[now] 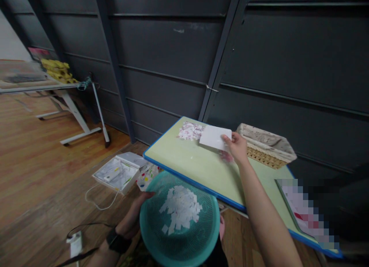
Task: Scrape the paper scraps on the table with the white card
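While the left hand [134, 217] grips the round teal plastic mesh basket [178, 248] by its rim, white paper scraps [181, 210] just past its fingers, the right hand [238, 147] pinches a white rectangular card [215, 137] at its corner, with a pink-and-white paper heap [190, 130] left of those fingers.

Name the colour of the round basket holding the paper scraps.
The basket is teal; the head view shows it.
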